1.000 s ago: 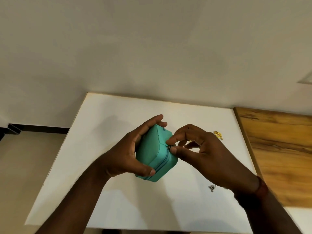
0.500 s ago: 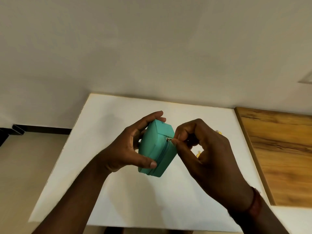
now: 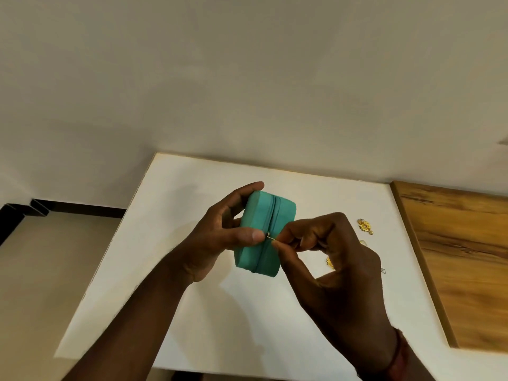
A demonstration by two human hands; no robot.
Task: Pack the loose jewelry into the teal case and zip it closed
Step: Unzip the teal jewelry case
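case point(image 3: 255, 215) looks matte teal fabric, shiny gold metal earring point(image 3: 365, 225), table point(image 3: 192, 188) smooth matte white, glossy grainy wood board point(image 3: 461, 257)

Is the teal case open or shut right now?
Shut: the teal case halves meet along the zip line. The left hand holds it while the right hand pinches the zipper pull. How far it's unzipped: cannot tell.

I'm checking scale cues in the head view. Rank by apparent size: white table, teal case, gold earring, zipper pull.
1. white table
2. teal case, held nearer the camera, but clearly smaller
3. gold earring
4. zipper pull, about earring-sized; unsure
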